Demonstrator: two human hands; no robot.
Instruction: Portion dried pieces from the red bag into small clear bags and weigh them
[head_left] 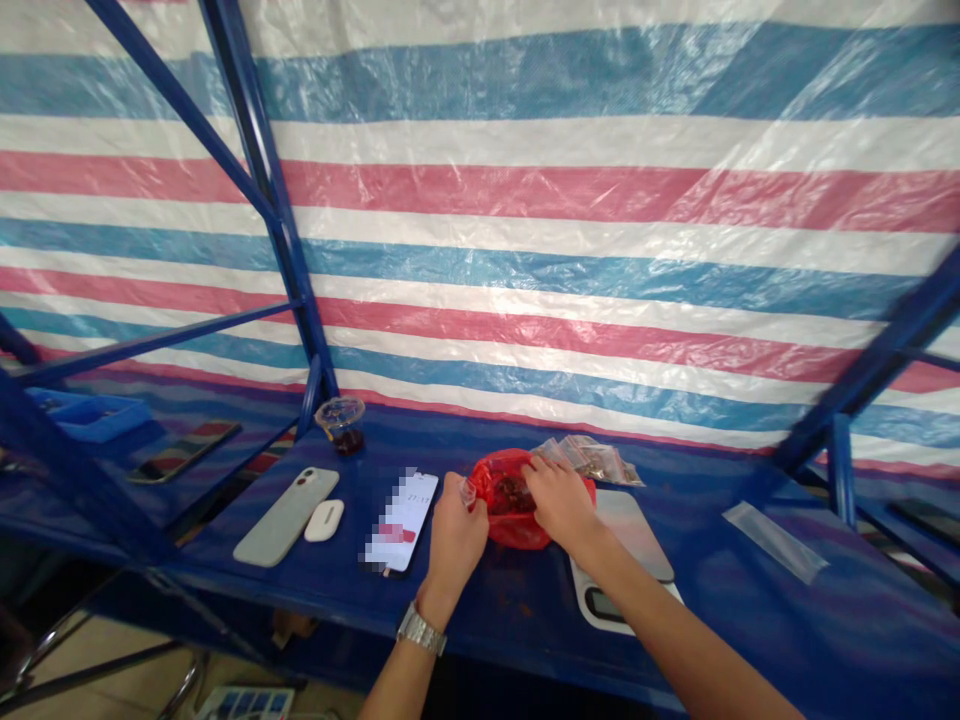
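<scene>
**Item 1, your left hand** [457, 535]: narrow pinch, holding a small transparent sachet [467, 492] at the near side of the red plastic bag [507, 500]. A metal wristwatch [420, 630] is on that wrist.

**Item 2, your right hand** [562, 503]: fingers curled over the bag's mouth, touching it. You cannot tell whether they hold anything.

**Item 3, the bag:** lying on the blue shelf top [510, 620], between your hands and just beside the scale [626, 560]. Dark lumps [512, 494] show inside.

**Item 4, packets** [589, 460]: a small pile of transparent packets with dark contents, just behind your right hand.

**Item 5, left of the bag, in order outward:** phone [400, 520], screen lit and partly blurred; white earbud case [325, 520]; phone in a pale case [286, 516].

**Item 6, lidded cup** [341, 425]: transparent, dark contents, at the back of the shelf.

**Item 7, plastic sleeve** [776, 542]: transparent, lying well right of the scale.

**Item 8, backdrop:** striped tarp [480, 250] behind the blue steel frame [259, 150].
</scene>
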